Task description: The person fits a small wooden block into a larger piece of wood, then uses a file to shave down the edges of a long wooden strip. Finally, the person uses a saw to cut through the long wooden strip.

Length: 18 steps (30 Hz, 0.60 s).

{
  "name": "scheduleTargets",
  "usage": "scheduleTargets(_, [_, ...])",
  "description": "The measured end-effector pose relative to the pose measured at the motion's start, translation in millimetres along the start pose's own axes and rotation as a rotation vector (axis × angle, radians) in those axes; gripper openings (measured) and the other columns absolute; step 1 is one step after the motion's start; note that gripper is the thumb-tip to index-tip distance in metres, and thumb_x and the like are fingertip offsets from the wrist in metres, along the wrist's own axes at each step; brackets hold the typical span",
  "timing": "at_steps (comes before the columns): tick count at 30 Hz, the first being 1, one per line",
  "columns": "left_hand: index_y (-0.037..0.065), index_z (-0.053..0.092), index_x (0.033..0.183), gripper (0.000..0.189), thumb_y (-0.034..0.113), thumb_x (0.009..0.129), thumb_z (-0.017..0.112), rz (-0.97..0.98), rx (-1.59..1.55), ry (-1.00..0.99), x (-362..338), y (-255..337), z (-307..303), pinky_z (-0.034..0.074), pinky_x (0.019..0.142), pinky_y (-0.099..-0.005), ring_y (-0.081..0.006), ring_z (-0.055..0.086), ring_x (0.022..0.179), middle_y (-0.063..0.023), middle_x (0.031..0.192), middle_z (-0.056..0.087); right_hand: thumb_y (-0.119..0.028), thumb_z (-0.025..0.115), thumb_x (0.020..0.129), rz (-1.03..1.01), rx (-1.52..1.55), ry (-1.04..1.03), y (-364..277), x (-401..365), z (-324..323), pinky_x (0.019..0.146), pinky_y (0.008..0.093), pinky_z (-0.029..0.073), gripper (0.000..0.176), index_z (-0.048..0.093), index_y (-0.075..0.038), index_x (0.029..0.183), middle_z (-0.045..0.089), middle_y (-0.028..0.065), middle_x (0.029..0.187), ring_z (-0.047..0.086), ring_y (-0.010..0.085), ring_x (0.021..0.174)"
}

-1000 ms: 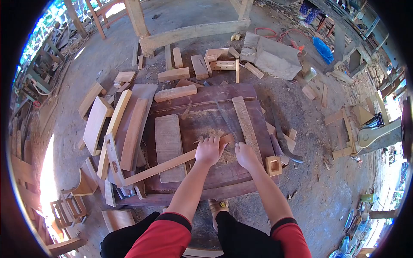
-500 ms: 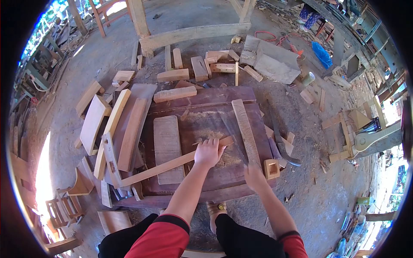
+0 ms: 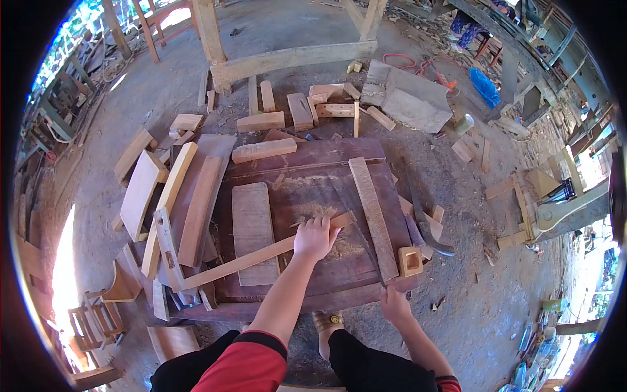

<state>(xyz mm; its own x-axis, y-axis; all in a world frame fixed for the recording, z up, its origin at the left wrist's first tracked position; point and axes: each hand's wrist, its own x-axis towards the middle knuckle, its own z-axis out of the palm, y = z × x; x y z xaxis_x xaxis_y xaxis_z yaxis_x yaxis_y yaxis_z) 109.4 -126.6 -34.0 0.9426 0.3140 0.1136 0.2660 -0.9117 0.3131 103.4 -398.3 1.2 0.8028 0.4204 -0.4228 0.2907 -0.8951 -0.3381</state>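
My left hand (image 3: 313, 239) is closed over a long narrow wooden strip (image 3: 241, 262), near its right end. The strip runs aslant across a grey-brown board (image 3: 253, 219) that lies on the low reddish-brown wooden worktop (image 3: 307, 281). In my right hand (image 3: 396, 307), at the worktop's front edge, is a handsaw (image 3: 369, 253). Its handle is hidden by my fingers. The thin dark blade points away from me and crosses the strip's right end, just beyond my left hand. Sawdust (image 3: 320, 212) is scattered around the strip.
Right of the saw lies a thick wooden bar (image 3: 373, 219), with a hollowed block (image 3: 410, 261) near its end. A curved dark tool (image 3: 424, 228) rests beyond the worktop's right side. Planks (image 3: 200, 212) are piled at left. Several offcuts (image 3: 261, 121) lie behind, before a timber frame (image 3: 294, 59).
My right hand has drawn the saw back toward me and slightly right. My left hand keeps its place on the strip. The whole view has shifted slightly.
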Motion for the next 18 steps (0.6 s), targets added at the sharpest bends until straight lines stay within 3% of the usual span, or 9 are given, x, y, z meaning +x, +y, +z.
scheduleTargets(5, [0.004,0.052,0.093,0.037,0.04,0.087,0.045,0.021,0.008,0.044,-0.5,-0.8,0.3,0.046,0.072,-0.0387,-0.027,0.058,0.082,-0.0104,0.086,0.057,-0.03,0.035,0.091,-0.112,0.064,0.009,-43.3,70.3,-15.7,0.073,0.0526,0.044,0.033,0.052,-0.001,0.092,0.059,0.026,0.084,0.056,0.0439,0.08])
scheduleTargets(10, [0.005,0.051,0.091,0.036,0.04,0.087,0.044,0.012,0.006,0.044,1.2,-1.2,4.7,0.046,0.071,-0.0386,-0.027,0.058,0.082,-0.0106,0.085,0.057,-0.029,0.034,0.091,-0.091,0.064,0.029,-92.2,125.8,-23.4,0.074,0.052,0.044,0.034,0.053,-0.001,0.092,0.059,0.0258,0.085,0.056,0.0433,0.083])
scheduleTargets(15, [0.004,0.052,0.091,0.037,0.04,0.087,0.044,0.033,0.009,0.063,-0.6,-1.8,0.4,0.046,0.071,-0.0385,-0.0276,0.058,0.081,-0.0114,0.083,0.058,-0.03,0.035,0.091,-0.103,0.04,0.094,-36.8,67.9,-0.3,0.071,0.0517,0.045,0.033,0.052,-0.002,0.091,0.059,0.0261,0.082,0.057,0.0439,0.08])
scheduleTargets(18, [0.004,0.052,0.09,0.037,0.04,0.087,0.044,0.037,0.005,0.064,-0.1,-1.3,-0.2,0.046,0.071,-0.0383,-0.0279,0.058,0.08,-0.0114,0.083,0.058,-0.031,0.036,0.09,0.011,-0.01,-0.007,-7.9,13.6,-1.0,0.071,0.0522,0.045,0.033,0.052,-0.002,0.09,0.059,0.0263,0.082,0.057,0.0439,0.08])
